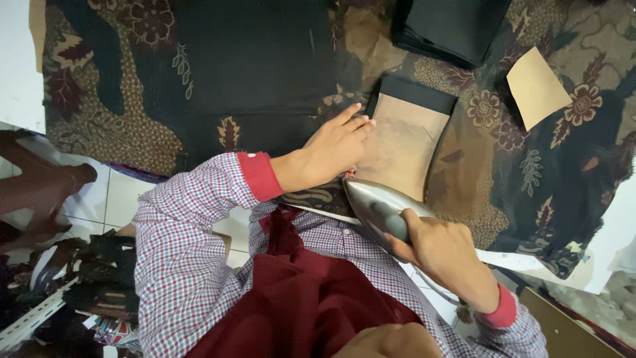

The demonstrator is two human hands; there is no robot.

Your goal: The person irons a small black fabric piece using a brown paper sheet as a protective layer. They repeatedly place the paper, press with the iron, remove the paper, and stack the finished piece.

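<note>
My left hand lies flat, fingers together, on the left edge of a brown card template with black fabric folded over its far end. My right hand grips the dark handle of a silver clothes iron, whose tip sits at the near edge of the template. Both rest on a table covered with dark floral batik cloth. My sleeves are checked with red cuffs.
A stack of black fabric pieces lies at the far edge. A loose brown card lies to the right. A large black cloth covers the left part. Clutter and a metal rail lie on the tiled floor at left.
</note>
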